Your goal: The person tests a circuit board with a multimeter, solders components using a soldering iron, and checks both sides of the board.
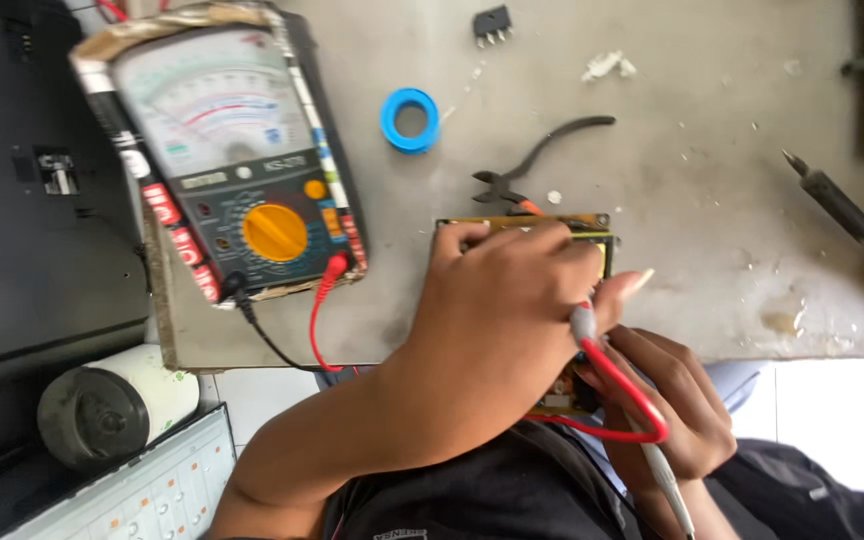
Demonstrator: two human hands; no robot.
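A grey, scuffed workbench (692,200) carries the work; a black panel (32,200) lies along its far-left edge. The largest item on it is an analogue multimeter (237,160), dark-bodied with a pale dial face and an orange selector knob, wrapped in a worn cardboard sleeve with red and white label patches down one side. Its black lead (262,335) and red lead (622,395) run off the bench edge toward the person.

The yellow-edged circuit board (602,235) sits at the near edge of the bench, mostly hidden under the hands. The left hand (512,310) is curled over the board, fingers pressed together and pinching a probe tip against it. The right hand (682,400) is closed round the second probe's handle (667,480) just below the board.

Judged from this, probing of the board is in hand; a next reading would call for steady tip contact and a glance at the dial.

Smaller items: a pale cylinder with a dark end (117,405) off the bench, black side cutters (537,160), a dark-handled tool (842,210), a blue tape ring (410,120), a small black component (492,25)
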